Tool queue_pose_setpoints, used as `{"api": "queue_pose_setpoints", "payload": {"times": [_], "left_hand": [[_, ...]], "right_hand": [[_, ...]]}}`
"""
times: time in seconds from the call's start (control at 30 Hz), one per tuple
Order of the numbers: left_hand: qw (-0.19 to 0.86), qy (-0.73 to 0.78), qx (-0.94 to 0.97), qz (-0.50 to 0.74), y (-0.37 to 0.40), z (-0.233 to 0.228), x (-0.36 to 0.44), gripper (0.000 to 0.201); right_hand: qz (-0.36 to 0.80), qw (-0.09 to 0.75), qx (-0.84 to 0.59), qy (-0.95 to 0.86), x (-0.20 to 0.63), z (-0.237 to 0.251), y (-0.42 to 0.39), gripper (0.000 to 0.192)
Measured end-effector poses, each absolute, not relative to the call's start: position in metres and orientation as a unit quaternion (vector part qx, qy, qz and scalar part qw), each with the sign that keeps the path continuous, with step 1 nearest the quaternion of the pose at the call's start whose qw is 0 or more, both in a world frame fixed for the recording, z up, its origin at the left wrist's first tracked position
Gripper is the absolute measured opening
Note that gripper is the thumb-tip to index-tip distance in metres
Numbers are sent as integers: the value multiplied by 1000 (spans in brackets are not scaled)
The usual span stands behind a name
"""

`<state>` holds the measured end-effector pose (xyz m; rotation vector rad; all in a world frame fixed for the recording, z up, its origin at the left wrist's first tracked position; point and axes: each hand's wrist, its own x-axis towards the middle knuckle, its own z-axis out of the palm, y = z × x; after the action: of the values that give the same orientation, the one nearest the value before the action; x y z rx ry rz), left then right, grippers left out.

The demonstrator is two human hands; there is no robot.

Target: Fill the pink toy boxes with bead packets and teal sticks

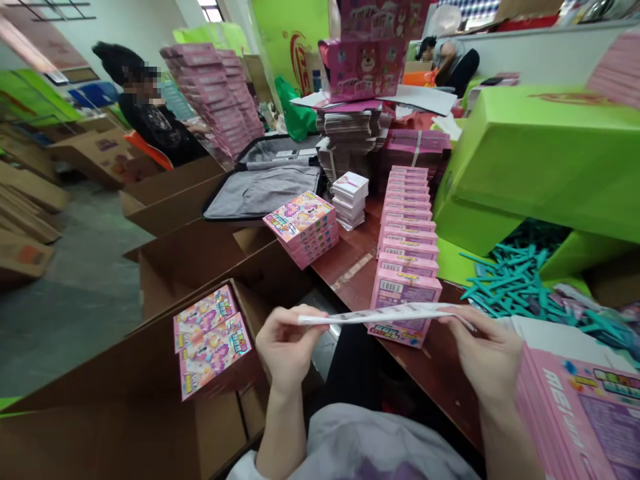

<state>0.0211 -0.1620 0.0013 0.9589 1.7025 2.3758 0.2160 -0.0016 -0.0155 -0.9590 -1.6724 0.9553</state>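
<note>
Nearest you, your lap and forearms lead up to both hands pinched shut on a flat printed sheet point(385, 313). Your left hand point(285, 347) grips its left end and your right hand point(487, 357) its right end, seemingly to keep it taut and level. You see it edge-on, its long axis running left to right, hovering just in front of the row of pink boxes point(407, 247) on the surface point(350, 267). An open carton point(150, 373) beside your left hand holds two more boxes.

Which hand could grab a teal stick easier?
The right hand, probably. It holds the right end of the flat printed sheet, and the teal sticks lie just beyond it. The left hand is over by the cardboard box.
</note>
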Motion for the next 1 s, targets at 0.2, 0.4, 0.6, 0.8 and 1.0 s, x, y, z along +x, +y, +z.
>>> {"api": "queue_pose_setpoints", "payload": {"times": [0.2, 0.4, 0.6, 0.8, 1.0], "left_hand": [[182, 559, 219, 779, -149, -9, 22, 26], [161, 657, 252, 692, -147, -9, 21, 8], [125, 681, 251, 677, -144, -12, 20, 12], [187, 677, 245, 668, -141, -23, 19, 20], [244, 634, 238, 694, -140, -28, 17, 37]], "right_hand": [[436, 428, -303, -732, 233, -11, 9, 12], [355, 377, -332, -789, 244, -10, 15, 11], [312, 341, -340, -819, 246, 3, 18, 21], [362, 318, -352, -802, 247, -11, 26, 23], [361, 309, -341, -811, 246, -22, 26, 16]]}}
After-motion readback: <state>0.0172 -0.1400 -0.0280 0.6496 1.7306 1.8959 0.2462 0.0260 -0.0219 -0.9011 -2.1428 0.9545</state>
